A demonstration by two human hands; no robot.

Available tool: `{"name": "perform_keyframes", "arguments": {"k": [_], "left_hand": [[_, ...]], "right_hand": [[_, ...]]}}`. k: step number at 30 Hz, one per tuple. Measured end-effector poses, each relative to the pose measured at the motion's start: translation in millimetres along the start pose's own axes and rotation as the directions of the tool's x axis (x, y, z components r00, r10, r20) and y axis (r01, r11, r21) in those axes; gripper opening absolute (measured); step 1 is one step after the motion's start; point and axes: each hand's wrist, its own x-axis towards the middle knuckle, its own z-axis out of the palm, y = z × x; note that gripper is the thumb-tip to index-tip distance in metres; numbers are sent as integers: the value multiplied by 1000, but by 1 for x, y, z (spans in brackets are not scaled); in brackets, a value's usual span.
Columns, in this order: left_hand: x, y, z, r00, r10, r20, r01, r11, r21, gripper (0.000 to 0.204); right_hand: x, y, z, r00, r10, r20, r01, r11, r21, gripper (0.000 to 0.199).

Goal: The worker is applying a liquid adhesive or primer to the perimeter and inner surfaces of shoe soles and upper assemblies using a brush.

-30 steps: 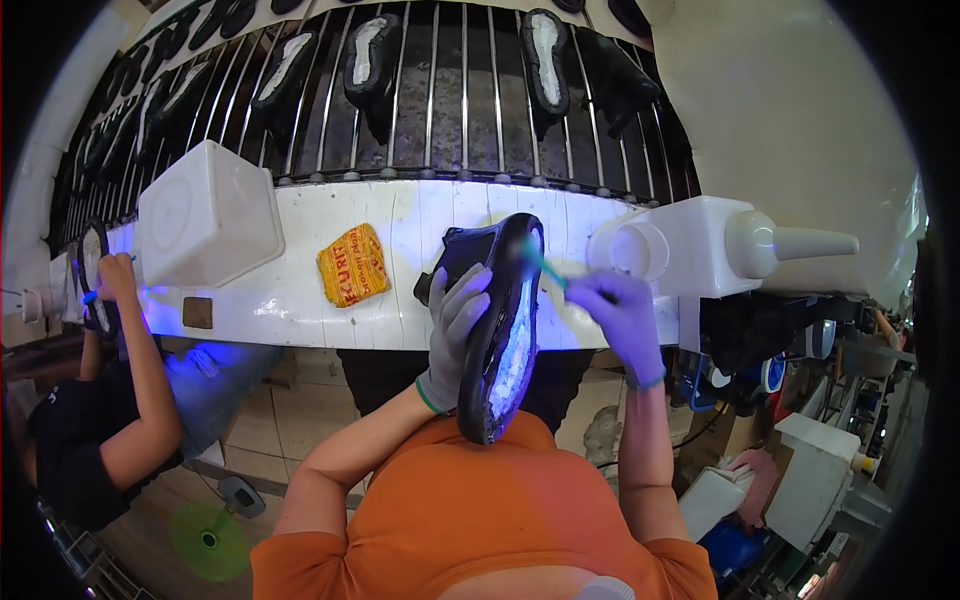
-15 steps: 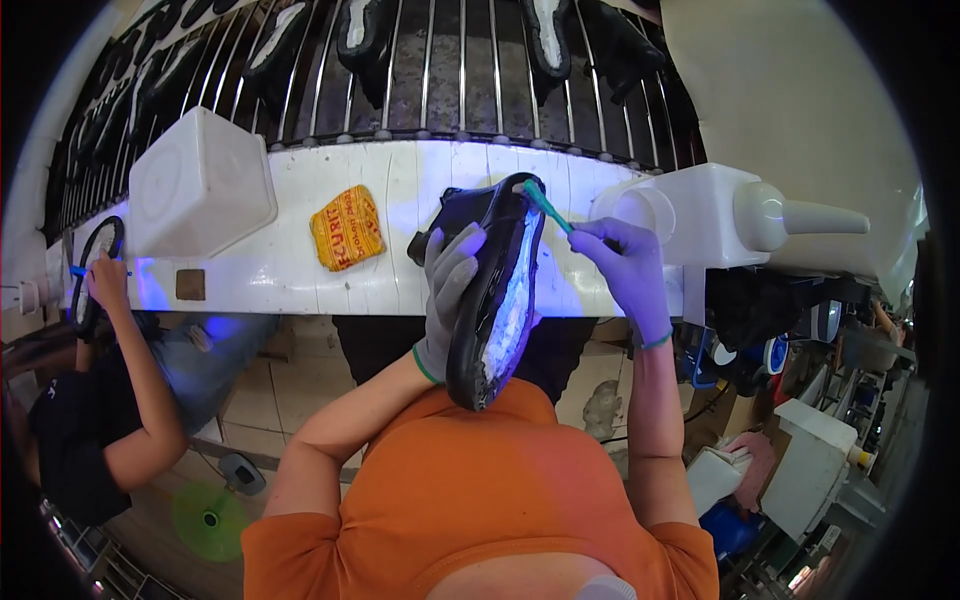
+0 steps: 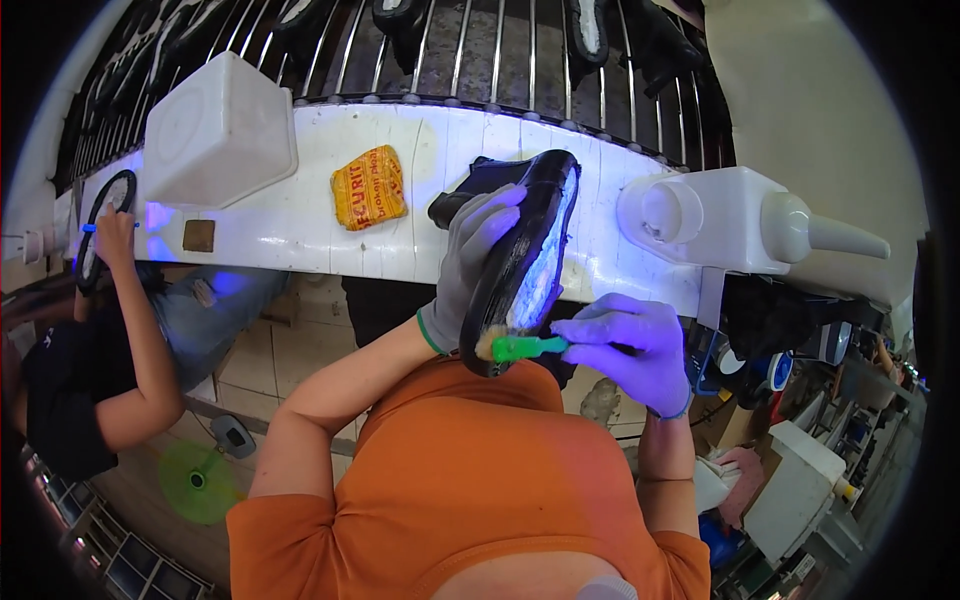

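A black shoe (image 3: 505,268) is tilted with its underside turned to the right, showing a whitish sole area lit bluish. My left hand (image 3: 473,250), in a grey glove, is closed round the shoe's side. Between the gloved fingers of my right hand (image 3: 625,345) is a small green-handled brush (image 3: 528,347). Its tan bristles touch the shoe's near end, close to my body. Behind the shoe, its black upper reaches over the white table (image 3: 400,250).
On the table lie a yellow packet (image 3: 368,188), a white square tub (image 3: 222,130) and a brown block (image 3: 198,236). A white container with a spout (image 3: 725,220) stands right. Beyond, black shoes (image 3: 590,45) rest on a metal roller rack (image 3: 458,60). At left, a co-worker's hand (image 3: 113,235) works on another shoe.
The brush in my right hand has moved from the shoe's far end down to its near end. My view has shifted, and the left hand still grips the shoe.
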Motion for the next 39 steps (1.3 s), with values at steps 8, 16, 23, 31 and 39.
{"name": "perform_keyframes", "arguments": {"k": [8,16,23,31,39], "left_hand": [[7,2,-4,999,-28,29,29,999,-36,74],[33,25,-24,955,-178,236,218,964,-154,72],[62,33,-47,747,-297,595,542,790,-286,81],[104,1,-46,523,-93,847,631,711,-312,83],[127,-35,-33,302,-36,953,517,846,-132,63]], "right_hand": [[9,-3,-3,939,165,-300,-191,980,-58,22],[5,-30,-6,993,-69,-94,52,984,-171,25],[22,-40,-21,957,-268,-115,210,907,-364,29],[43,-44,-49,874,-476,-91,331,723,-607,33],[48,-62,-76,926,-377,38,302,673,-675,26]]}}
